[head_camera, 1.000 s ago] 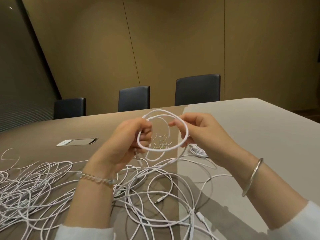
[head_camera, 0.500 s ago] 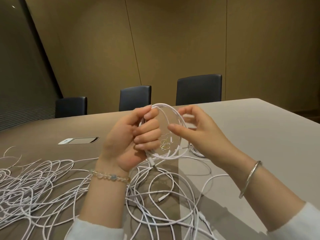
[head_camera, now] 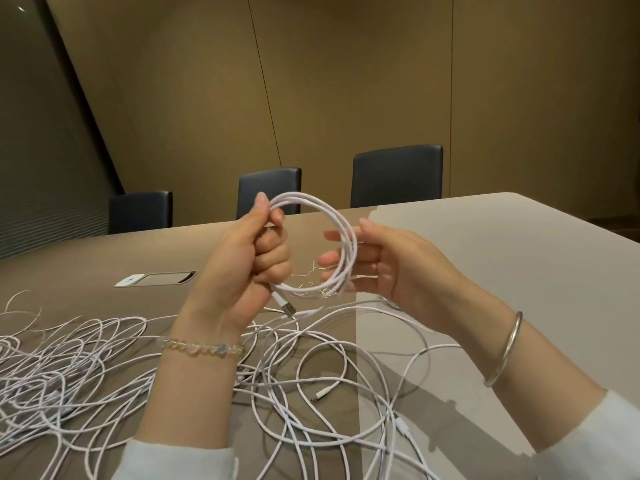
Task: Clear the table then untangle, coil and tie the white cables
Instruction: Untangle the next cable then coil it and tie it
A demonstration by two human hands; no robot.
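Above the middle of the table [head_camera: 485, 258], a person holds a small coil [head_camera: 332, 237] of white cable up in the air. The left hand [head_camera: 242, 268] is curled tight around the left side of the coil, with the thumb on top. The right hand [head_camera: 391, 265] has its fingers mostly straight and poked through the ring, so the right side of the coil rests on them. A plug end [head_camera: 285, 306] hangs down just under the left hand.

More loose cables [head_camera: 86, 368] lie in a big messy pile along the near edge and toward the left side of the table.

The cable looks light, thin and bendy. It will likely spring open if it is let go, so the best place to hold is where all the loops bunch up together, as the left hand does.

Half a second ago the coil was lower and nearer the table, and the right hand was pinching it with finger and thumb. Now the coil is lifted and turned more face-on, the loops lie neater, and the right fingers have slid inside.
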